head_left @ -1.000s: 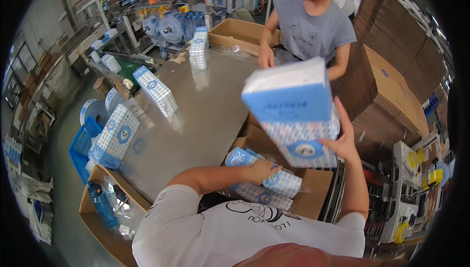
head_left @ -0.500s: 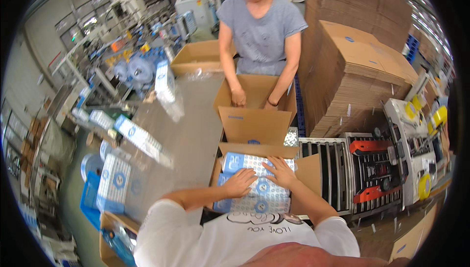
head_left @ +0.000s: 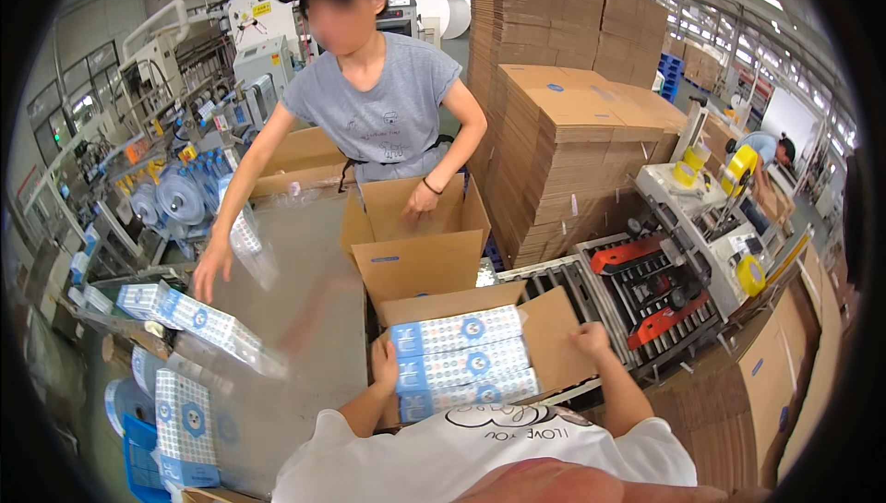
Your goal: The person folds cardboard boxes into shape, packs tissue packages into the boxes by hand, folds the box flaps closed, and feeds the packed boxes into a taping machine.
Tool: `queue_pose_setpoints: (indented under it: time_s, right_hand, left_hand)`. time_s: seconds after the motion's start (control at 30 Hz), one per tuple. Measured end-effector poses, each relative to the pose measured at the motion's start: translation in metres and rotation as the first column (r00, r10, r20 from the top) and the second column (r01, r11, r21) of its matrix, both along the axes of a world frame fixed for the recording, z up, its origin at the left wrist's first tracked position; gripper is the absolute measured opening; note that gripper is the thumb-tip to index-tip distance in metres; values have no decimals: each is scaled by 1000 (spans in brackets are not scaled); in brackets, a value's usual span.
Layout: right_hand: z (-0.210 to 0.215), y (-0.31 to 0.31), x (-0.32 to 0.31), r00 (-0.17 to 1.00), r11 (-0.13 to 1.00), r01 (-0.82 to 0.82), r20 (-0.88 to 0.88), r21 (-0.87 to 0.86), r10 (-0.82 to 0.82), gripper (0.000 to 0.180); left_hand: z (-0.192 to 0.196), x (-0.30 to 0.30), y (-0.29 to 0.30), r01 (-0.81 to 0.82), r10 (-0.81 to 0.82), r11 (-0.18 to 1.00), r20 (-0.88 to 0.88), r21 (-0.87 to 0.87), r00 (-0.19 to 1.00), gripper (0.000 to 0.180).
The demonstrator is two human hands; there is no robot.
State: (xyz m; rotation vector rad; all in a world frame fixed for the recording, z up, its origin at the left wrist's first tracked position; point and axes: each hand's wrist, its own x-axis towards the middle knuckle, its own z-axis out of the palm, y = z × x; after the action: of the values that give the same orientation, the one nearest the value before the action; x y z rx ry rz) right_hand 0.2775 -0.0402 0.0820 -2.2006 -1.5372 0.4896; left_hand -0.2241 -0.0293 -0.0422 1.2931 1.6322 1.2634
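Observation:
In front of me an open cardboard carton (head_left: 457,298) holds packs in blue-and-white printed wrapping (head_left: 480,362), laid in rows. My left hand (head_left: 384,366) is closed on the carton's left edge, beside the ends of the packs. At the right, the fingers of my right hand (head_left: 591,341) are curled on the outer edge of the opened-out side flap (head_left: 556,341). Just beyond stands a second open carton (head_left: 415,268), with a co-worker's one hand in it. The co-worker's other arm reaches left over the table toward a long wrapped pack (head_left: 198,318).
A grey table (head_left: 318,355) lies left of the cartons, with more wrapped packs (head_left: 187,425) along its left side. To the right runs a roller conveyor with a taping machine (head_left: 651,291). Tall stacks of flat cardboard (head_left: 554,171) stand behind it. A blue crate (head_left: 143,457) is at lower left.
My hands have left the tops of the packs and moved apart to the carton's left edge and right flap. The co-worker has drawn one hand out of the far carton and stretched it left.

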Motion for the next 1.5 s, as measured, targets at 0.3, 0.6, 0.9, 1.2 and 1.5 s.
queue_pose_setpoints:
  time_s: [0.3, 0.6, 0.9, 1.2, 1.5]
  right_hand:
    - [56, 10, 23, 843, 849, -522, -202, -82, 498, 65]
    - [47, 3, -17, 238, 98, -940, -421, -328, 875, 114]
    - [23, 66, -32, 311, 316, -853, 83, -415, 947, 126]
    - [34, 121, -29, 434, 433, -873, 763, 225, 479, 87]
    - [-31, -15, 22, 834, 812, -523, 354, 258, 424, 57]
  left_hand:
    - [94, 57, 11, 195, -188, 980, 147, -30, 971, 26]
    - [104, 182, 7, 657, -879, 434, -450, -617, 159, 78]
    - [77, 145, 41, 716, -661, 649, 273, -259, 698, 65]
    - [62, 169, 16, 495, -380, 868, -708, -50, 595, 68]
    - [50, 178, 30, 110, -76, 972, -167, 209, 983, 67]
